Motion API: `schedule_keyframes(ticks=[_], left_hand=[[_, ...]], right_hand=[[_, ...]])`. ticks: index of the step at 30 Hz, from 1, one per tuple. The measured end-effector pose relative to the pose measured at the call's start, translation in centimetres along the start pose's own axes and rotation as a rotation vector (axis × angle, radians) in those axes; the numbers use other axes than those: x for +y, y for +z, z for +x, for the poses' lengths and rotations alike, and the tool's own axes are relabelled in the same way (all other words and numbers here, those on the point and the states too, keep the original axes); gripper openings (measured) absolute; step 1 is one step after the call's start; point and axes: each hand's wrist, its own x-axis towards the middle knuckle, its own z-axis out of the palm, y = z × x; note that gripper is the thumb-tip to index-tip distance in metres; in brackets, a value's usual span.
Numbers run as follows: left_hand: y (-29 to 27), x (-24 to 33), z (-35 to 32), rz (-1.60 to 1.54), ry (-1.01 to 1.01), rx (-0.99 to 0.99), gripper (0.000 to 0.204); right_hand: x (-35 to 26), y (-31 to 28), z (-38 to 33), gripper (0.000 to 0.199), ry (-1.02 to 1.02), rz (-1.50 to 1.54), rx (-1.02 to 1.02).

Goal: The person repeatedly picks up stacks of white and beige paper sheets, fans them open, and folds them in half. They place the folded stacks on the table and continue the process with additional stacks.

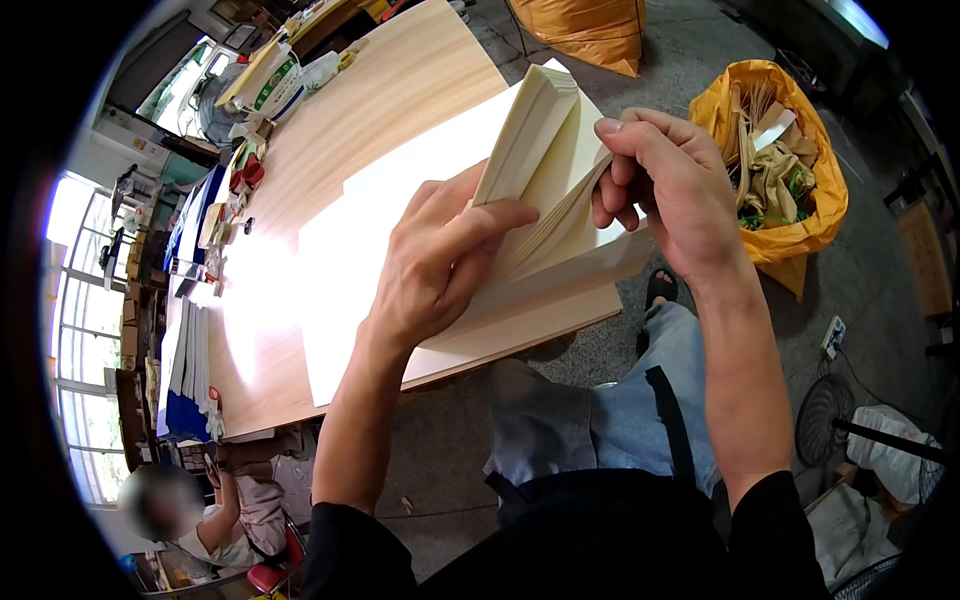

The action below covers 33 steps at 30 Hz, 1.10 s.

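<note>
A thick sheaf of cream folded paper (527,140) is held up over the near right corner of the table. My left hand (430,258) is closed round its lower left side, with the thumb laid across the front. My right hand (672,180) pinches the right edge of the fanned, curving leaves between thumb and fingers. The leaves stand apart in the middle of the sheaf. Beneath both hands, large white sheets (345,255) lie on the wooden table (415,65), and some project past its near right edge.
An orange sack of scraps (835,215) stands on the floor at right, near a black fan (825,415). Another orange sack (600,30) is beyond the table. Red-handled scissors (245,172) and upright blue-and-white stacks (185,375) line the table's left side. A person (225,510) sits at lower left.
</note>
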Motion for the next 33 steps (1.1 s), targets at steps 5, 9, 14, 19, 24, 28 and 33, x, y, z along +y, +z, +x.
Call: schedule_keyframes(ticks=[5, 9, 14, 19, 24, 28, 33], left_hand=[[0.0, 0.5, 0.3, -0.011, 0.03, 0.027, 0.048], [0.1, 0.5, 0.0, -0.02, -0.002, 0.031, 0.054], [0.0, 0.5, 0.1, -0.054, -0.014, 0.026, 0.052], [0.1, 0.7, -0.1, -0.054, -0.063, 0.021, 0.043], [0.2, 0.6, 0.0, -0.01, 0.019, 0.021, 0.046], [0.0, 0.3, 0.2, 0.062, 0.04, -0.018, 0.04], [0.4, 0.8, 0.4, 0.041, -0.002, -0.01, 0.04]], right_hand=[[0.2, 0.3, -0.2, 0.033, -0.007, 0.018, 0.024], [0.2, 0.2, -0.2, 0.032, -0.015, 0.002, -0.007], [-0.2, -0.4, -0.4, 0.032, -0.016, -0.086, -0.026], [0.0, -0.8, -0.7, 0.036, -0.075, -0.219, 0.008], [-0.1, -0.9, -0.6, 0.033, -0.014, -0.201, 0.011], [0.0, -1.2, -0.6, 0.027, 0.066, 0.051, -0.014], [0.1, -1.4, -0.6, 0.027, 0.058, 0.055, -0.011]])
